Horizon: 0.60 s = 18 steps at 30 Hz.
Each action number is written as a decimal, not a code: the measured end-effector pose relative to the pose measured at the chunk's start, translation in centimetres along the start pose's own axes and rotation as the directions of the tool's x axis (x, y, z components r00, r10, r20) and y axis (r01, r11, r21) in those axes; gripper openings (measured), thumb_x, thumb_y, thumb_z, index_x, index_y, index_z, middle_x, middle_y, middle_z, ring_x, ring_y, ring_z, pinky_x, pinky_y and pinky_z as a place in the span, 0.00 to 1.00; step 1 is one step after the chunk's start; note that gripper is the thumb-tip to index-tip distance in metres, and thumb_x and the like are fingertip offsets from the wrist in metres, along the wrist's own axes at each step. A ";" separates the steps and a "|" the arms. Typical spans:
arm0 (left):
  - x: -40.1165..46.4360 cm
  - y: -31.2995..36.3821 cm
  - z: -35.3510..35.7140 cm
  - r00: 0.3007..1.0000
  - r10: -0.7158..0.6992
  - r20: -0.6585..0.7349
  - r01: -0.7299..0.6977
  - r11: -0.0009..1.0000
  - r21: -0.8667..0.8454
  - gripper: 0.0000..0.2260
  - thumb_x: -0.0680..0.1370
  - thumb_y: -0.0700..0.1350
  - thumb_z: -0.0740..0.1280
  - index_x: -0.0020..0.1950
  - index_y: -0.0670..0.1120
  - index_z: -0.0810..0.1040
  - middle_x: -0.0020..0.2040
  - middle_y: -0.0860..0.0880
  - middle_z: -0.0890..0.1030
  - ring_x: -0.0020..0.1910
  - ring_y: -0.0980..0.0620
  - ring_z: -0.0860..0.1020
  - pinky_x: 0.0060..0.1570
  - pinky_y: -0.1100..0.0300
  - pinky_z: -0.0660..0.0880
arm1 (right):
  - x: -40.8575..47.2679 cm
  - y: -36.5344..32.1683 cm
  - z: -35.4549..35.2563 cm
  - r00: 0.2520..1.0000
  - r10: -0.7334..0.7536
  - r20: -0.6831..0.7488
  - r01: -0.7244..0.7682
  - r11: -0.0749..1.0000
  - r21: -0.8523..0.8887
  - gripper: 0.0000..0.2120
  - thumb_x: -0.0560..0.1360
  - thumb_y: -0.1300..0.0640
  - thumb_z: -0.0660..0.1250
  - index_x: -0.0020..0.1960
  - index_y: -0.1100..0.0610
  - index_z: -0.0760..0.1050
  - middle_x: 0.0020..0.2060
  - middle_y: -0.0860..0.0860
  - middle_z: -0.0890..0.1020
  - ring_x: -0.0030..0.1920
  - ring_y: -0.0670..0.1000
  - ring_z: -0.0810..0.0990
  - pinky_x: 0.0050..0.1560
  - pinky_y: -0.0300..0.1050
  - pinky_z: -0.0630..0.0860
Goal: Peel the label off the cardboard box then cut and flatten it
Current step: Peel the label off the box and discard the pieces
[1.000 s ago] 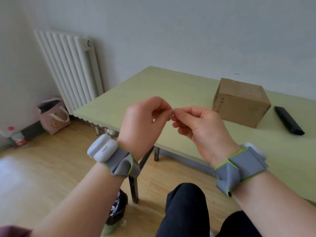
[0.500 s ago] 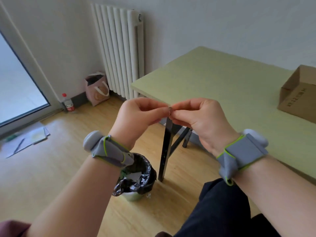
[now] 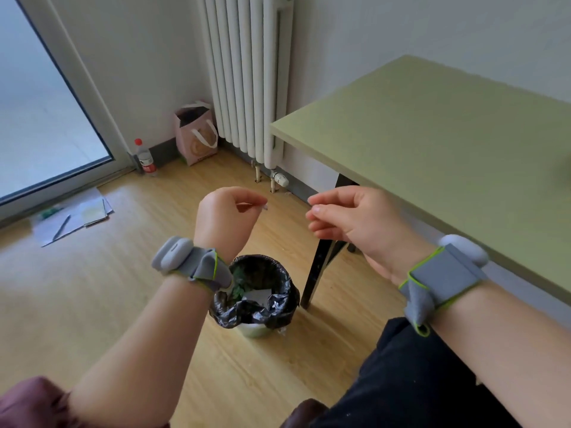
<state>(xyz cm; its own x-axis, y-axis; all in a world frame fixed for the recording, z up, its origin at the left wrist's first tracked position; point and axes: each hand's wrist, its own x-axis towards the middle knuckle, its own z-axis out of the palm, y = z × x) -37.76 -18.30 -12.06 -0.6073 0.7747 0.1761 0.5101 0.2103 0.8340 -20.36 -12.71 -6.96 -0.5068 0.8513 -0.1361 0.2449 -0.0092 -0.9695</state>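
- A glass door pane [image 3: 37, 97] filled the left edge of the view; loose white papers [image 3: 74, 219] lay on the wooden floor [image 3: 92, 298] below it.
- One clear plastic bottle with a red cap [image 3: 145, 157] and one pink paper bag [image 3: 196, 132] stood against the wall, left of one white ribbed radiator [image 3: 247, 72].
- The left hand [image 3: 227, 216] pinched a tiny pale scrap [image 3: 264, 206] between thumb and fingertips, above one small bin lined with a black bag [image 3: 255, 293].
- The right hand [image 3: 349, 219] hung loosely curled and held nothing, apart from the left.
- One pale green table [image 3: 432, 134] sat at right, its near-left corner beside the right hand.
- The cardboard box was out of view.
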 end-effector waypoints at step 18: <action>0.3 0.0 1.4 0.993 0.095 0.067 -0.107 0.972 0.209 0.09 0.76 0.42 0.66 0.54 0.50 0.82 0.51 0.50 0.80 0.49 0.53 0.79 0.53 0.54 0.76 | -0.1 0.2 0.0 0.998 0.012 0.067 -0.012 1.000 -0.006 0.05 0.75 0.64 0.65 0.46 0.60 0.79 0.40 0.56 0.83 0.39 0.50 0.82 0.43 0.43 0.80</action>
<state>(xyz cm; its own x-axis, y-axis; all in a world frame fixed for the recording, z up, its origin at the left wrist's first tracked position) -37.10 -17.24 -12.72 -0.5141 0.8292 0.2192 0.6879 0.2460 0.6828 -20.25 -12.78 -7.17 -0.5583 0.8138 -0.1614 0.2556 -0.0163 -0.9666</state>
